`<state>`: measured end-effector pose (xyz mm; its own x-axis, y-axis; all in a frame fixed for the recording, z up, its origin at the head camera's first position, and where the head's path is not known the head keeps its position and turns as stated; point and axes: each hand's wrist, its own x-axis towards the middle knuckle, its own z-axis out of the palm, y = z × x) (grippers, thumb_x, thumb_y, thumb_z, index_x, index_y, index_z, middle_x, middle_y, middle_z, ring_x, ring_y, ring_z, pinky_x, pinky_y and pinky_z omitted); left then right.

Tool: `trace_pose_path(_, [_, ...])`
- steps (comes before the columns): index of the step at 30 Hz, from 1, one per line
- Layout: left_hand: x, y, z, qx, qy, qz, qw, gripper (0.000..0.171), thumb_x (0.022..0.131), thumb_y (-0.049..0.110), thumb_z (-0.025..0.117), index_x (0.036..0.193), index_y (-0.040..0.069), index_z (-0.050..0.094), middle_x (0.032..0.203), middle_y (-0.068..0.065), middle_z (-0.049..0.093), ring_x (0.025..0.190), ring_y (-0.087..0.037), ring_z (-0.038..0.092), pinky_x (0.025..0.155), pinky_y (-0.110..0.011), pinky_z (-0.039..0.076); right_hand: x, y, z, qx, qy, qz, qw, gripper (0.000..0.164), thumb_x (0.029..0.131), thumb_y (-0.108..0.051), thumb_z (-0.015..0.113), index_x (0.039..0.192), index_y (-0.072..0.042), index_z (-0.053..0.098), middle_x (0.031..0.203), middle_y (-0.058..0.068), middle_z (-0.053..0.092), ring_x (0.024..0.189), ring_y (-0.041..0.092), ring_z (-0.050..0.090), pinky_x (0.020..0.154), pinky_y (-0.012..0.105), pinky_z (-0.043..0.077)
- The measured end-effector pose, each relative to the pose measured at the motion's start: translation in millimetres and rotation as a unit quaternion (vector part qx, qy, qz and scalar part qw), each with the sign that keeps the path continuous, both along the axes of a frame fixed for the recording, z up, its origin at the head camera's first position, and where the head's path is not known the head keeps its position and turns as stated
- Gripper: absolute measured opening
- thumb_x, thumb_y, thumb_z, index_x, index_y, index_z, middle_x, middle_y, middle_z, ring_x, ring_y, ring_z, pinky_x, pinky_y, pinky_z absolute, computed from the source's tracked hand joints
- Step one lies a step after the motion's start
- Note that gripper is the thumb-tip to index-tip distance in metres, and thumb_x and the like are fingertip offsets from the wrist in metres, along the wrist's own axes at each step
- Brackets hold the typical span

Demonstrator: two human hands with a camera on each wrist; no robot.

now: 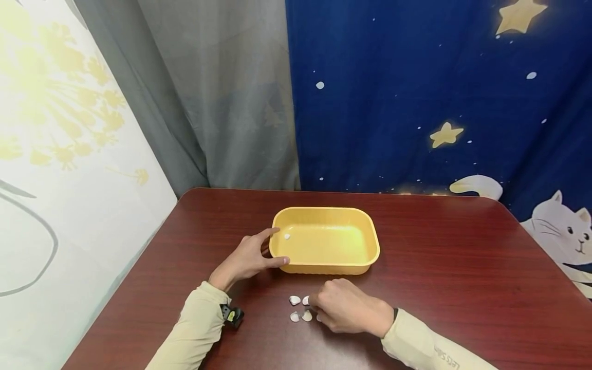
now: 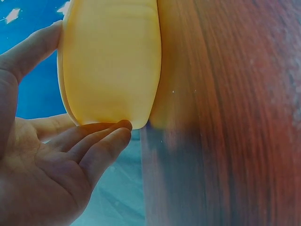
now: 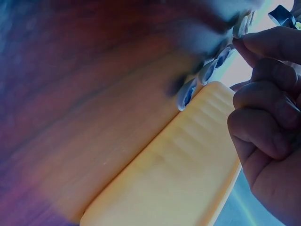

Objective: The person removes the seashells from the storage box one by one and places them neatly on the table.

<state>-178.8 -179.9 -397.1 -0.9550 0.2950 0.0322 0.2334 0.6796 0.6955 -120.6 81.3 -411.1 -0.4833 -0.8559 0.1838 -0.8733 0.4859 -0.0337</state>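
A yellow plastic basin stands on the table. My left hand grips its left end, with the thumb over the front rim and the index finger over the left rim. In the left wrist view, the other fingers press against the end wall. Small white seashells, such as this shell, lie in two short rows in front of the basin. My right hand is low over their right side, partly hiding some. In the right wrist view, its thumb and index fingertip pinch a shell; the remaining fingers are curled in.
One small white piece lies inside the basin near its left end. The reddish-brown wooden table reaches back to a grey curtain and a blue star-patterned curtain. A white patterned surface borders the left side.
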Motion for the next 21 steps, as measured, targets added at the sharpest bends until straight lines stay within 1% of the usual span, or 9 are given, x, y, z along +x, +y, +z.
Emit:
trace_pose_path(6, [0.1,-0.5,-0.5,0.001,0.002,0.002,1.0000,0.089,0.079,0.048,0.082,0.148,0.004,0.047,0.144,-0.016,0.059,0.131,-0.024,0.060,0.107,-0.043,0.049,-0.7,-0.2,2.1,-0.006,0.001,0.004,1.000,0.029,0.079,-0.013,0.071,0.064,-0.024,0.050,0.054,-0.018,0.032,0.051,-0.004,0.023,0.044,0.016,0.020])
trace_pose_path(9, [0.4,0.0,-0.1,0.003,0.000,0.003,1.0000,0.089,0.079,0.047,0.082,0.148,0.004,0.047,0.144,-0.015,0.059,0.131,-0.024,0.059,0.107,-0.042,0.049,-2.9,0.7,6.6,-0.012,-0.008,0.002,1.000,0.029,0.078,-0.009,0.070,0.063,-0.023,0.050,0.054,-0.017,0.035,0.051,-0.004,0.024,0.045,0.015,0.021])
trace_pose_path(11, [0.5,0.3,-0.1,0.005,-0.003,0.003,1.0000,0.089,0.079,0.047,0.083,0.148,0.004,0.046,0.144,-0.015,0.058,0.132,-0.024,0.059,0.107,-0.042,0.049,-4.9,1.2,11.3,-0.012,-0.012,0.003,1.000,0.027,0.079,-0.008,0.069,0.064,-0.023,0.052,0.055,-0.017,0.041,0.051,-0.005,0.029,0.046,0.014,0.025])
trace_pose_path(15, [0.0,0.4,-1.1,0.010,-0.007,0.003,0.9999,0.090,0.079,0.047,0.083,0.148,0.004,0.046,0.145,-0.015,0.058,0.132,-0.023,0.059,0.107,-0.042,0.049,-10.4,1.1,23.0,-0.004,-0.001,0.007,1.000,0.021,0.081,-0.010,0.071,0.068,-0.022,0.060,0.059,-0.015,0.054,0.053,-0.005,0.040,0.048,0.016,0.035])
trace_pose_path(21, [1.7,1.0,-0.8,0.018,-0.019,0.008,0.9996,0.090,0.079,0.047,0.083,0.149,0.005,0.045,0.146,-0.014,0.056,0.132,-0.023,0.059,0.107,-0.042,0.050,-21.6,-0.2,42.2,0.006,0.017,0.008,1.000,0.019,0.082,-0.012,0.073,0.069,-0.021,0.062,0.059,-0.013,0.055,0.052,0.000,0.046,0.048,0.019,0.040])
